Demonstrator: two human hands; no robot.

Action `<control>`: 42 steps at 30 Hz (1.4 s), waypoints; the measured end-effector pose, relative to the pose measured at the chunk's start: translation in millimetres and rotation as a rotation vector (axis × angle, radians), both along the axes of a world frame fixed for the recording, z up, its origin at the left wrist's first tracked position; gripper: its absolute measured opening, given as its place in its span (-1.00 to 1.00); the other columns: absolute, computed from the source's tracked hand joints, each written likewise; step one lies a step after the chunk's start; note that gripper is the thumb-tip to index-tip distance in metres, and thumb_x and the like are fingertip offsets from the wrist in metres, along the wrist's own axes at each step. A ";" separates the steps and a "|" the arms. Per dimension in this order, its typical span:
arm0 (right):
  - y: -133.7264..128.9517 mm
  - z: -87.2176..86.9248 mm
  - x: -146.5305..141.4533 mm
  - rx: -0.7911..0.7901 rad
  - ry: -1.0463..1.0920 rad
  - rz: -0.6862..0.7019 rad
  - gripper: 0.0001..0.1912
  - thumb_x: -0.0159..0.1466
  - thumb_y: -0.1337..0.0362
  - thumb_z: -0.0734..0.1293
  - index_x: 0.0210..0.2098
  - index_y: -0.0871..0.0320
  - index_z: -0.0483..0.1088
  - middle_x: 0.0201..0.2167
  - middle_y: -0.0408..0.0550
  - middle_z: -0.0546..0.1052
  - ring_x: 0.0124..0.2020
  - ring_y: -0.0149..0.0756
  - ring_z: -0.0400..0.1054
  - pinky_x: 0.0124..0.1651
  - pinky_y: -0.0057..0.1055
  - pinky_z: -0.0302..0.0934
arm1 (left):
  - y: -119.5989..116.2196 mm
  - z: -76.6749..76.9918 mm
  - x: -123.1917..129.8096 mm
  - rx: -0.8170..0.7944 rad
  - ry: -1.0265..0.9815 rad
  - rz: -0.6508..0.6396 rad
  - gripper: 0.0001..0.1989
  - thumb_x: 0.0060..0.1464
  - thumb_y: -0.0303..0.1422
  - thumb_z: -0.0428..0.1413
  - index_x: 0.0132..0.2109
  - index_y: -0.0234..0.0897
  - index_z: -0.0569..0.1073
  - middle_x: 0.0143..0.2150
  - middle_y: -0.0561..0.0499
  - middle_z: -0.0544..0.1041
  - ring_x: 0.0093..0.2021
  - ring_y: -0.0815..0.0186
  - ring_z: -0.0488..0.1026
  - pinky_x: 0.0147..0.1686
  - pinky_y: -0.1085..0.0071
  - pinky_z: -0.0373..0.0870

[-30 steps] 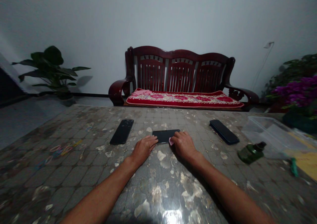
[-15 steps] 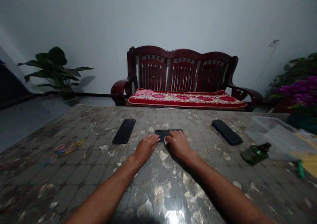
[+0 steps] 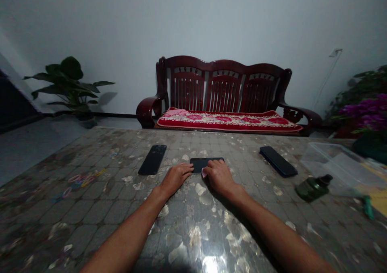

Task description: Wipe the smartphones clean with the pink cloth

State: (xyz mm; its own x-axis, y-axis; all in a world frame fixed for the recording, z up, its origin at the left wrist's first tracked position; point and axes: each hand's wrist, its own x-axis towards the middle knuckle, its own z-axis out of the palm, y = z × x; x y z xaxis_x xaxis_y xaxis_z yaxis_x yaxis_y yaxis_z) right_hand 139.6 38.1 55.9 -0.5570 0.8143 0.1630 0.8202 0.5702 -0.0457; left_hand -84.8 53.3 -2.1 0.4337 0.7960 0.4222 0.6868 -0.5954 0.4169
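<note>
A dark smartphone (image 3: 198, 165) lies crosswise on the patterned table, in front of me. My left hand (image 3: 177, 174) rests flat at its left end, fingers stretched out and touching the edge. Over the phone's right half, my right hand (image 3: 219, 176) is closed on a small pale pink cloth (image 3: 204, 172), pressed to the screen. Most of the cloth is hidden under the fingers. To the left lies a second smartphone (image 3: 152, 159), its screen marked with pale specks or reflections. A third smartphone (image 3: 278, 161), thicker and perhaps in a case, sits on the right.
Coloured rubber bands (image 3: 81, 180) are scattered on the left of the table (image 3: 121, 212). A green bottle (image 3: 313, 187) stands near a clear plastic box (image 3: 320, 156) on the right. Behind the table are a wooden bench (image 3: 223, 87) and a potted plant (image 3: 69, 83).
My left hand has slid slightly left, uncovering a little more of the phone's left end. My right hand stays on the phone with the cloth. The whole view has shifted slightly.
</note>
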 end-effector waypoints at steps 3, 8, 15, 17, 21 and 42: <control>1.7 -1.3 -13.1 0.011 0.011 0.046 -0.82 0.34 0.30 0.30 -0.27 0.10 0.57 -0.25 0.00 0.52 -0.15 -0.22 0.33 -0.09 -0.32 0.01 | -0.3 1.5 -0.3 -0.034 0.002 0.003 -0.77 0.19 -0.44 0.15 -0.06 -0.20 0.64 0.04 -0.04 0.61 0.06 0.17 0.56 0.13 0.21 0.46; 3.3 -1.6 -11.1 0.010 0.005 0.084 -0.83 0.34 0.29 0.30 -0.28 0.08 0.56 -0.26 -0.02 0.53 -0.16 -0.22 0.32 -0.09 -0.32 0.00 | -0.2 1.9 -1.5 -0.074 -0.029 0.003 -0.76 0.20 -0.44 0.14 -0.05 -0.19 0.63 0.06 -0.03 0.60 0.05 0.19 0.56 0.13 0.24 0.46; 2.1 0.7 -6.7 -0.008 -0.010 0.023 -0.80 0.33 0.35 0.27 -0.29 0.12 0.56 -0.23 0.03 0.53 -0.14 -0.19 0.31 -0.09 -0.32 0.00 | 0.4 1.2 0.5 -0.074 -0.027 0.014 -0.75 0.18 -0.46 0.14 -0.05 -0.20 0.63 0.05 -0.03 0.61 0.06 0.18 0.56 0.13 0.23 0.46; 0.8 0.0 -15.0 -0.012 0.009 0.040 -0.80 0.35 0.33 0.27 -0.27 0.12 0.56 -0.23 0.03 0.53 -0.14 -0.20 0.32 -0.09 -0.32 0.00 | 0.2 2.3 1.1 -0.074 -0.025 0.018 -0.75 0.17 -0.47 0.15 -0.05 -0.19 0.63 0.05 -0.02 0.61 0.06 0.18 0.56 0.13 0.22 0.46; -1.1 -2.2 -27.9 -0.006 0.025 0.076 -0.80 0.37 0.29 0.26 -0.20 0.11 0.56 -0.21 0.03 0.52 -0.13 -0.22 0.32 -0.08 -0.31 0.00 | -1.2 4.6 0.4 -0.062 -0.026 0.011 -0.75 0.18 -0.47 0.14 -0.05 -0.16 0.63 0.03 -0.01 0.62 0.05 0.19 0.57 0.13 0.22 0.47; 11.9 -6.6 17.1 0.022 0.061 -0.141 -0.76 0.36 0.35 0.25 -0.19 0.05 0.57 -0.20 -0.02 0.53 -0.13 -0.24 0.33 -0.11 -0.34 -0.02 | -0.7 -0.8 0.7 0.045 0.017 -0.009 -0.79 0.22 -0.44 0.14 -0.06 -0.19 0.63 0.01 -0.03 0.62 0.00 0.19 0.60 0.17 0.17 0.44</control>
